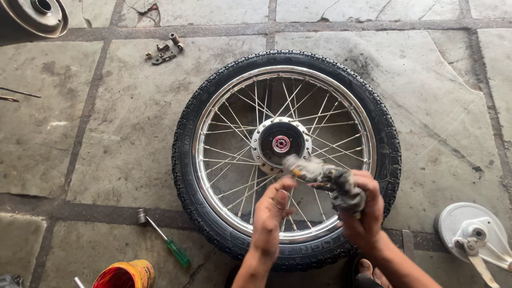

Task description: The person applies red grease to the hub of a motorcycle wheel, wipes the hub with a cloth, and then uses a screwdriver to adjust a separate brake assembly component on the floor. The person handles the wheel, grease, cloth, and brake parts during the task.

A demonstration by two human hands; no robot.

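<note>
Both our hands hold one dirty rag (325, 178) above the spoked wheel (286, 154) lying flat on the stone floor (106, 149): left hand (272, 216) pinching one end, right hand (362, 210) closed around the bundle. We should keep it tight near the hub (281, 143).

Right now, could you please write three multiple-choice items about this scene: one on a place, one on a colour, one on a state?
1. Where is the screwdriver?
A. Left of the wheel
B. On the hub
C. In a hand

2. What colour is its handle?
A. Red
B. Green
C. Blue

3. How does the wheel rest?
A. Upright
B. Hanging
C. Flat on the stone floor

Answers:
1 A, it lies on the floor at lower left.
2 B, the grip is green.
3 C, the whole rim faces up, beyond the left hand and right hand holding a rag.
</note>
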